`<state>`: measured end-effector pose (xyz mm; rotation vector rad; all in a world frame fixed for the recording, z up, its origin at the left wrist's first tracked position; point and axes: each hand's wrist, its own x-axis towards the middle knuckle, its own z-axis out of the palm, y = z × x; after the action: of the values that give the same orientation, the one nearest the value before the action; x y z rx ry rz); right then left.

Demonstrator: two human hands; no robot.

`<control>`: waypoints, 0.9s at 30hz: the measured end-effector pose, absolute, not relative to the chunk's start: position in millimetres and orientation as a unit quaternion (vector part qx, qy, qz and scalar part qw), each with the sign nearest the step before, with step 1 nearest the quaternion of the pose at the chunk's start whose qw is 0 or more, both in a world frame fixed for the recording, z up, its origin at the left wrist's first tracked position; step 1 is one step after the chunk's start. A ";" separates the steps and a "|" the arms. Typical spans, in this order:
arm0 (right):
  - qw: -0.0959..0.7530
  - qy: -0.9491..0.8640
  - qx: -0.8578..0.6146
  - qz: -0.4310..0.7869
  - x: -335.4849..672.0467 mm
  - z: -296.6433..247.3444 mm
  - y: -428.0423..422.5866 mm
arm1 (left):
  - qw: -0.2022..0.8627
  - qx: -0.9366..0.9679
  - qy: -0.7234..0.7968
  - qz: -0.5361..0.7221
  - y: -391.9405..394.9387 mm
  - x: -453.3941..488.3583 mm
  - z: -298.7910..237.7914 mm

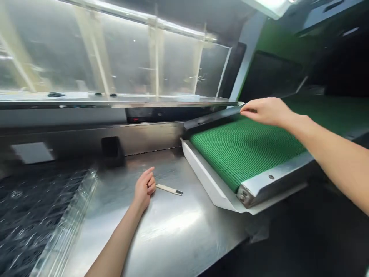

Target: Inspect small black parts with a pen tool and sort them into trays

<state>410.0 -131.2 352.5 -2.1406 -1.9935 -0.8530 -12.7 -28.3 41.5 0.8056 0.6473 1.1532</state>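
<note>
Steel tabletop (173, 231) fills the lower centre, mostly bare. Left hand (144, 188), loosely curled, rests there touching a slim white stick (169, 189). Right hand (266, 111), fingers together, hovers at the green conveyor belt's (245, 150) far edge, upper right, holding nothing.

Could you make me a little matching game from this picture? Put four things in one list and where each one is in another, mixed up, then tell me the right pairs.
Things:
1. left hand
2. right hand
3. thin flat stick
4. green conveyor belt

Places:
A. held above the far edge of the belt
B. lying on the steel table
C. resting on the table, touching the stick's end
D. right of the table, in a metal frame

Pairs: 1-C, 2-A, 3-B, 4-D
</note>
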 end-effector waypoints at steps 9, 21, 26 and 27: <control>0.037 -0.299 -0.937 -0.175 551.9 354.3 -226.5 | 0.637 0.524 0.378 0.422 -42.0 -0.6 42.5; -0.080 -0.291 -0.947 -0.112 569.1 349.9 -239.4 | 0.603 0.577 0.382 0.397 -46.9 2.3 39.9; -0.082 -0.315 -0.936 -0.134 558.4 350.2 -231.4 | 0.601 0.574 0.383 0.403 -48.7 2.2 43.1; -0.070 -0.322 -0.933 -0.143 558.6 349.7 -230.5 | 0.601 0.574 0.383 0.405 -49.0 2.4 43.5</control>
<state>558.6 -230.5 349.7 -3.0699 -1.0597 -0.4692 2.4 -49.0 43.5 1.3293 0.8874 0.9375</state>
